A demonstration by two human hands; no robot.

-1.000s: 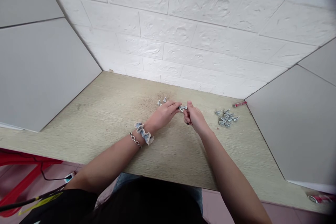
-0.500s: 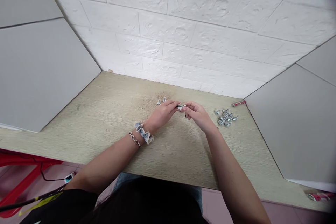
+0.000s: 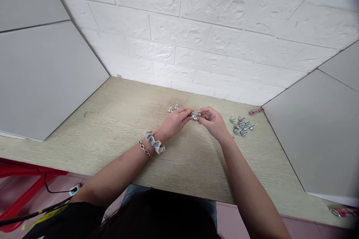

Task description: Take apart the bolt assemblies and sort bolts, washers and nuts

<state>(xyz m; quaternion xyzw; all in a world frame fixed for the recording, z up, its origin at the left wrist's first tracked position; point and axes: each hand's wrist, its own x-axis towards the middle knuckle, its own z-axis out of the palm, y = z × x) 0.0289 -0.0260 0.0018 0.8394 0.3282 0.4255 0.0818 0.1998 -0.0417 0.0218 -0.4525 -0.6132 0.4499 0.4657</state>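
Evidently both hands are at work on one small metal piece [image 3: 195, 116], which lies to the left of the bolt pile [image 3: 242, 127], held between them at nearly the same level. The left hand [image 3: 175, 122], farther left of the pile, has its fingers closed on one end of the piece. The right hand [image 3: 213, 123], between the piece and the pile, pinches the other end with thumb and fingertips. The piece is silvery, with a tab that shows a hole.

Well left of the pile, past the left hand's knuckles, two bolts [image 3: 176, 107] stand upright, near each other. The pile itself is a loose cluster of silvery bolts on the wood-grained table [image 3: 117, 119], one slightly apart at its left edge. Behind the pile and to its right lies a red tube [image 3: 255, 111]; beyond the pile rises a white brick-patterned wall [image 3: 202, 41]. A scrunchie [image 3: 155, 143] and a chain bracelet [image 3: 144, 149] circle the left wrist.
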